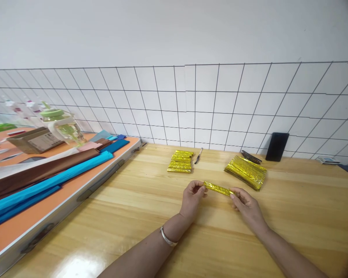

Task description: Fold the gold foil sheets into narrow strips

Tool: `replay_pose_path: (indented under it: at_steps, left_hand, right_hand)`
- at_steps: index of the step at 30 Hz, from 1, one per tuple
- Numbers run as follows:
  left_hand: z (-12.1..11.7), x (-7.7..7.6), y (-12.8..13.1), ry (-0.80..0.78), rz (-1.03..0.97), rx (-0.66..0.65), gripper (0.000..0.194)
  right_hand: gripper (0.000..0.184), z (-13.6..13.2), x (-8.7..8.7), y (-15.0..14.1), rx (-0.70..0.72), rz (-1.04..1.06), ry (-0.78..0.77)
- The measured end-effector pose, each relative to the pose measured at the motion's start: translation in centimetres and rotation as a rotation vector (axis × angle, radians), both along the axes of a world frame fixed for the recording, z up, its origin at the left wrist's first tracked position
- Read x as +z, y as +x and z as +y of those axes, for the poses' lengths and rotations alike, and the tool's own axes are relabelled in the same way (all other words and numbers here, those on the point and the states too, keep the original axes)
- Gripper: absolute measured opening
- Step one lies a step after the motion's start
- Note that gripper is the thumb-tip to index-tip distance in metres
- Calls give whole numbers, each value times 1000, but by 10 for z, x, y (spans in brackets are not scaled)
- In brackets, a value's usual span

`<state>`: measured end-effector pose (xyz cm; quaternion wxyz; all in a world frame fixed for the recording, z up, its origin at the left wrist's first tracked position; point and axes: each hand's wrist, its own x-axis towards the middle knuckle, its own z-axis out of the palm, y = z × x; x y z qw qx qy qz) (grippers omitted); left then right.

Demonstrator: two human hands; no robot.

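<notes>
A narrow folded strip of shiny gold foil (218, 188) is stretched between my two hands, just above the wooden table (150, 216). My left hand (193, 197) pinches its left end, and my right hand (245, 204) pinches the right end. Beyond my left hand, several similar folded gold strips (180, 161) lie in a row. Behind my right hand rests a thick stack of gold foil sheets (246, 172). A dark stapler-like object (251, 157) sits against the back of that stack. Near the row lies a pen (198, 155).
A black phone (277, 146) leans against the tiled wall. On the left, an orange-topped surface (75, 189) carries blue and brown folded paper or cloth (60, 173), a cardboard box (36, 139) and a green-lidded bottle (65, 123). Small flat items (328, 160) lie at far right.
</notes>
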<state>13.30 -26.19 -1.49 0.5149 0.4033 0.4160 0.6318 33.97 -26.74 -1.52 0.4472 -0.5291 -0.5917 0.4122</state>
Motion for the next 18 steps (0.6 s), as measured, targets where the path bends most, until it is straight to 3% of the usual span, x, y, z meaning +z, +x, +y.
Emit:
replay_pose_path:
  at_steps: [4,10,18]
  left_hand:
    - [2,0,0,-8,-21,-4,21]
    - [1,0,-2,29,-49,-38,40]
    - [-2,2,-2,60,-8,-68,30]
  right_hand:
    - [43,3,-4,3,17,-55,8]
    - [43,7,-12,6,18,-83,45]
    - [42,7,-9,5,31,-78,24]
